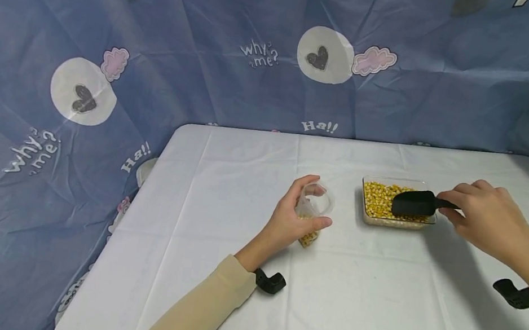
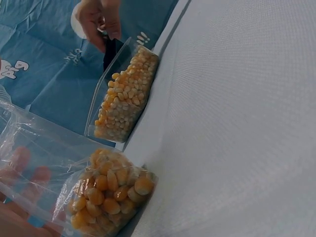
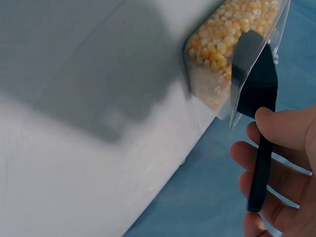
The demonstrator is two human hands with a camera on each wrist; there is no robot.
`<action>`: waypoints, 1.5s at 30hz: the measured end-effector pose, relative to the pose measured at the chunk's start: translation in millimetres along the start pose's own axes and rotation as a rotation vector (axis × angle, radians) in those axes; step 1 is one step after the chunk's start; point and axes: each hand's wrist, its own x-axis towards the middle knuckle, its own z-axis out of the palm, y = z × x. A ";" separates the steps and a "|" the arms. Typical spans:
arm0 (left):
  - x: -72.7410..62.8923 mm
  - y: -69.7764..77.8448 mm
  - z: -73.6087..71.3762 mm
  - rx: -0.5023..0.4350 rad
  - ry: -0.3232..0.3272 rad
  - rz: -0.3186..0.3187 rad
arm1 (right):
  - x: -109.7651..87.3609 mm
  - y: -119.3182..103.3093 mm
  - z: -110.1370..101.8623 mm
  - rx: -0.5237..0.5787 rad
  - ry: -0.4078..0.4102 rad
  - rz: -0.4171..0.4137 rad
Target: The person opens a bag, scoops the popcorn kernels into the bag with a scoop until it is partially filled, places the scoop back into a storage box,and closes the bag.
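My left hand (image 1: 290,217) holds a clear plastic bag (image 1: 312,201) upright by its sides, with its mouth spread open. Corn kernels (image 2: 111,192) fill the bottom of the bag, which sits on the table. To the right stands a clear rectangular container (image 1: 391,223) full of yellow corn kernels (image 1: 378,198). My right hand (image 1: 489,218) grips the handle of a black scoop (image 1: 414,203). In the right wrist view the thumb lies along the handle and the fingers curl behind it; the scoop's blade (image 3: 259,79) reaches over the container's rim into the corn.
A white cloth covers the table (image 1: 350,309). Behind it hangs a blue printed curtain (image 1: 274,29). Black wrist mounts (image 1: 269,283) stick out from both sleeves. The bag stands a short way left of the container.
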 end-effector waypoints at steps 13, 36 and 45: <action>0.3 -2.9 -1.7 -0.013 0.001 0.018 | 12.0 -5.2 -10.7 -0.146 0.024 -0.141; 1.4 -5.0 -1.7 0.003 -0.016 -0.007 | 13.3 -12.3 5.2 -0.020 -0.098 -0.065; 1.1 -3.7 -1.2 0.001 -0.015 -0.012 | 16.3 -13.0 13.5 0.071 -0.119 0.006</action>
